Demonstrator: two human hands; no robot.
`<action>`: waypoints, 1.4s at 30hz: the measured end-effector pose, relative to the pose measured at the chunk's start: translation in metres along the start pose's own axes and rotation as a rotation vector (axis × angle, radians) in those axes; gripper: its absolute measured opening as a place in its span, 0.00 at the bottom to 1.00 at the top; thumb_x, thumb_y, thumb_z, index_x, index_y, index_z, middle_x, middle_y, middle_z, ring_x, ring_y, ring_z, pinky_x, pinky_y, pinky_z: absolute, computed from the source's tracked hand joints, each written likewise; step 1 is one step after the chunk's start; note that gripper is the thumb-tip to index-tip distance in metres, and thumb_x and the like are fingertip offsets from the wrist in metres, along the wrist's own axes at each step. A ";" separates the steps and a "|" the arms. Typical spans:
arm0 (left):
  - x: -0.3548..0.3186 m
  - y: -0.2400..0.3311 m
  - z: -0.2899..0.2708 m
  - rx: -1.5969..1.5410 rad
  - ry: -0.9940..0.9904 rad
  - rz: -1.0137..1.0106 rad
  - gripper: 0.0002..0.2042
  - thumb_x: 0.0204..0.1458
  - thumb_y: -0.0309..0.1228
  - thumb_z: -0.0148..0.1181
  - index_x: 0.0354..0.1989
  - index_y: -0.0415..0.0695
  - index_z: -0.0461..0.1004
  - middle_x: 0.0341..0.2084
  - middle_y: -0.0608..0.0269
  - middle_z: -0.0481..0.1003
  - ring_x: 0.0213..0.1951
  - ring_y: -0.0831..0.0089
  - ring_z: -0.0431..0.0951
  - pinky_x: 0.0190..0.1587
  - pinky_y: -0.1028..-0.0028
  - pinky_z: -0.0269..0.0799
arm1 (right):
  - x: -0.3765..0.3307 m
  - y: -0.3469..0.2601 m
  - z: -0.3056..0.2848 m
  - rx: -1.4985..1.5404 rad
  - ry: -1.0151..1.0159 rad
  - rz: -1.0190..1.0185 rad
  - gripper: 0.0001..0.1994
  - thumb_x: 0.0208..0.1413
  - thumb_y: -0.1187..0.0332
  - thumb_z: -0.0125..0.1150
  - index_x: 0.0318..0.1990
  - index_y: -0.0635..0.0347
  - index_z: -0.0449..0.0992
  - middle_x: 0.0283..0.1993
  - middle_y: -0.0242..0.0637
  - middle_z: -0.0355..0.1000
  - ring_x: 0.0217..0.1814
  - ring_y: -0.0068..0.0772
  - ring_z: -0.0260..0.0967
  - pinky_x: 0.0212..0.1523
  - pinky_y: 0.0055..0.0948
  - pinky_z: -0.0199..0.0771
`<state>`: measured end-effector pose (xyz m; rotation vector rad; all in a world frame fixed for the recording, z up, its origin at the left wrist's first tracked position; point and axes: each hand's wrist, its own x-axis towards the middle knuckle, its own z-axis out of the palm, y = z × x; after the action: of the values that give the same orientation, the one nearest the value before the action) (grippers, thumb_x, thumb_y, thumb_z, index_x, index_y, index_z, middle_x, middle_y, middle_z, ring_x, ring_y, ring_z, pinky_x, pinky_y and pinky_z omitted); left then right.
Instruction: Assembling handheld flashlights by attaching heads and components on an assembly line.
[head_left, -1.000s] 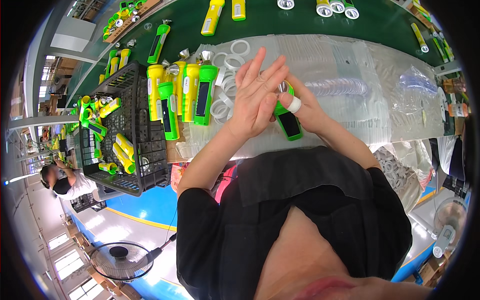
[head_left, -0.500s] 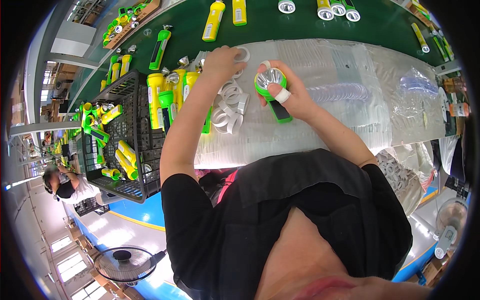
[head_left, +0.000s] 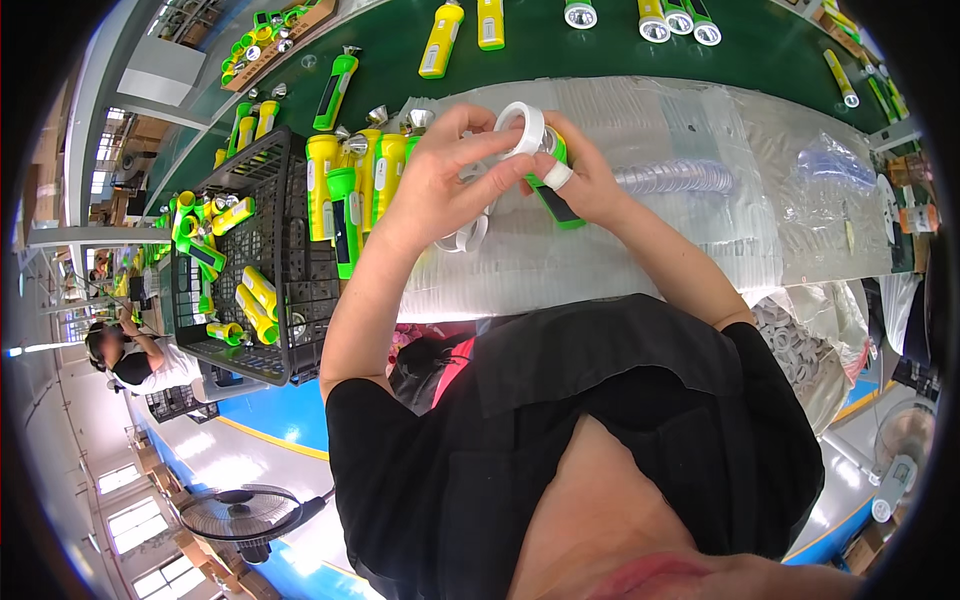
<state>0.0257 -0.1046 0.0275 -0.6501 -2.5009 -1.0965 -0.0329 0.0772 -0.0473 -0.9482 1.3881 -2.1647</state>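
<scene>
Between the thumb and fingers of my left hand (head_left: pixel 440 185) is a white ring (head_left: pixel 532 132), held at the head end of a flashlight. My right hand (head_left: pixel 592 185) is closed round that green flashlight (head_left: pixel 557 203), which has a dark panel on its body. White tape wraps a finger of this hand. The ring and my fingers cover most of the lamp head, so I cannot tell whether the ring touches it. Below my left hand lie several loose white rings (head_left: pixel 465 238), partly hidden by the wrist.
Clear round lenses (head_left: pixel 680 178) lie in a row on the plastic-covered worktop (head_left: pixel 600 265). Flashlight bodies (head_left: pixel 343 212) stand at the left beside a black crate (head_left: pixel 285 340) holding more. Finished-looking flashlights (head_left: pixel 653 22) lie on the green surface behind. A bag of white rings (head_left: pixel 790 345) hangs right.
My left hand has moved right from the pile of rings, bringing a white ring to the flashlight's head. My right hand keeps its hold, and the reflector is now mostly covered.
</scene>
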 end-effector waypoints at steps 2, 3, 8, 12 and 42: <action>-0.002 0.003 -0.004 0.021 -0.010 0.010 0.15 0.47 0.32 0.70 0.44 0.46 0.81 0.36 0.57 0.71 0.38 0.65 0.73 0.39 0.71 0.71 | -0.002 -0.003 0.001 -0.005 -0.011 0.016 0.19 0.63 0.65 0.56 0.58 0.60 0.62 0.43 0.35 0.68 0.35 0.22 0.69 0.38 0.26 0.73; -0.002 0.004 -0.005 0.029 -0.027 0.005 0.15 0.46 0.33 0.70 0.44 0.47 0.81 0.36 0.58 0.71 0.38 0.66 0.73 0.39 0.71 0.71 | -0.004 -0.003 0.001 -0.006 -0.011 0.015 0.19 0.63 0.65 0.56 0.58 0.60 0.62 0.43 0.35 0.68 0.35 0.22 0.69 0.38 0.26 0.73; 0.001 0.010 -0.003 0.045 -0.063 -0.016 0.17 0.44 0.34 0.72 0.45 0.49 0.81 0.35 0.59 0.71 0.37 0.66 0.73 0.38 0.70 0.72 | -0.001 -0.003 -0.005 -0.397 0.076 -0.341 0.25 0.62 0.64 0.58 0.63 0.59 0.61 0.55 0.37 0.68 0.51 0.31 0.71 0.52 0.31 0.71; 0.004 0.021 0.000 0.116 -0.054 0.032 0.19 0.41 0.35 0.73 0.45 0.49 0.80 0.36 0.59 0.72 0.37 0.63 0.75 0.37 0.68 0.73 | 0.001 -0.039 -0.034 -0.729 -0.083 -0.376 0.23 0.51 0.65 0.69 0.54 0.59 0.72 0.53 0.37 0.72 0.53 0.34 0.71 0.54 0.31 0.70; 0.017 0.021 0.073 0.037 0.107 -0.059 0.20 0.39 0.31 0.75 0.39 0.45 0.72 0.34 0.64 0.79 0.31 0.68 0.78 0.35 0.72 0.74 | 0.034 -0.117 -0.054 -1.421 -0.354 -0.089 0.28 0.39 0.44 0.67 0.29 0.65 0.70 0.33 0.45 0.71 0.32 0.43 0.70 0.30 0.37 0.68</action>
<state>0.0138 -0.0322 0.0011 -0.4966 -2.4565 -1.0738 -0.0915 0.1396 0.0543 -1.6771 2.6297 -0.6589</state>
